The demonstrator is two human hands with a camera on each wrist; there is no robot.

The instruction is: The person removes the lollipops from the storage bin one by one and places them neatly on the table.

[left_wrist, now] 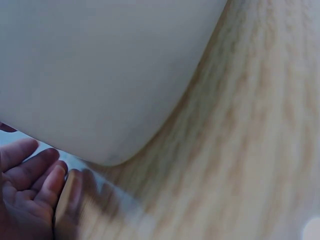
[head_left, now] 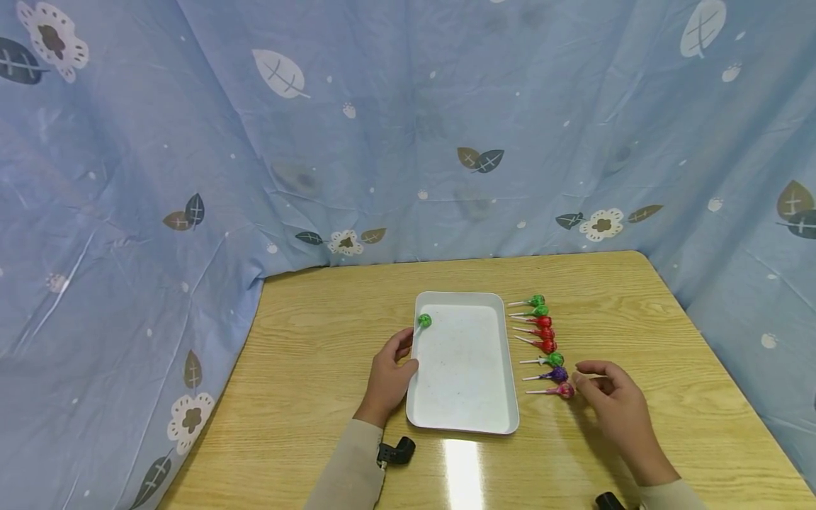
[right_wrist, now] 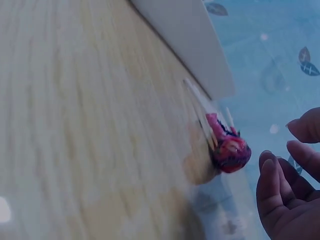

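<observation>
My left hand (head_left: 390, 372) rests along the left wall of a white tray (head_left: 462, 375), its thumb at the rim and its fingers loosely bent. In the left wrist view those fingers (left_wrist: 35, 172) lie beside the tray's lower edge. Inside the tray, a green lollipop (head_left: 424, 321) leans at the upper left. Over the table on the right, my right hand (head_left: 615, 404) has its thumb and fingers apart, holding nothing. Its fingertips are close to the candy ends of a purple lollipop (head_left: 558, 374) and a pink lollipop (head_left: 564, 390).
Other lollipops lie in a column right of the tray, sticks toward it: green ones (head_left: 540, 311), red ones (head_left: 546, 333) and another green one (head_left: 556, 360). Blue patterned cloth (head_left: 395, 127) hangs along the back and sides of the wooden table (head_left: 331, 333).
</observation>
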